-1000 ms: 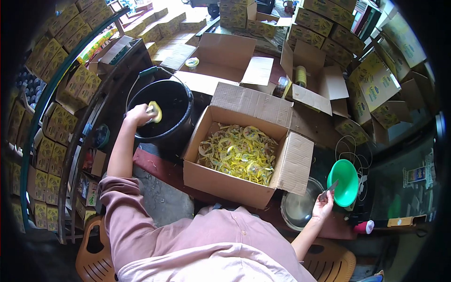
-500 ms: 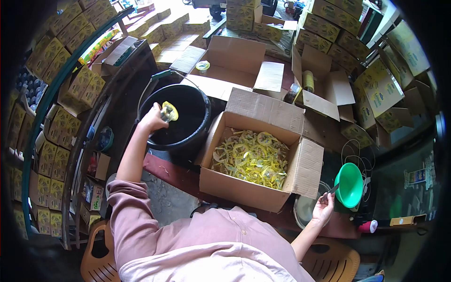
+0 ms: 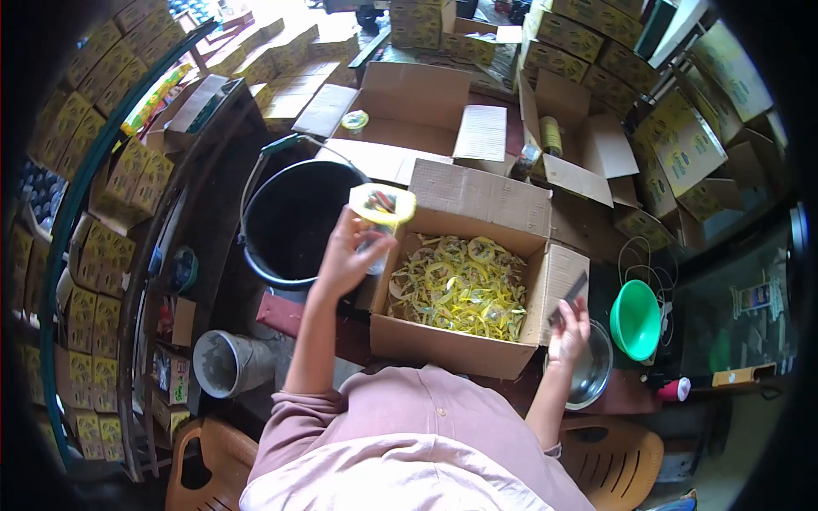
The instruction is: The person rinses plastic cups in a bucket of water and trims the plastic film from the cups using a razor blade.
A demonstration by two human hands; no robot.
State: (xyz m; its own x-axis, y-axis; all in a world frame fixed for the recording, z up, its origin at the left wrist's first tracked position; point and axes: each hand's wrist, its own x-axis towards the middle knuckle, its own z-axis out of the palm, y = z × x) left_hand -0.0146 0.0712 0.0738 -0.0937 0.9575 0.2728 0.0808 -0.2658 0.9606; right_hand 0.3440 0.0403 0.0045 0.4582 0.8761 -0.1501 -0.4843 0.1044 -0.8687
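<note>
Workshop, yellow cartons stacked along the left shelving and at the back. Reddish table in front of you. Your left hand grips a clear cup with a yellow rim, thumb and fingers round its side. Cup is raised between the black bucket and the open box, by the box's far left corner. Yellow strips lie heaped in the box. Your right hand pinches a dark flat blade, slanted upward by the box's right flap. Metal bowl beneath that hand, near the table's near edge; green bowl just right of it, tilted. Grey pail low at left.
</note>
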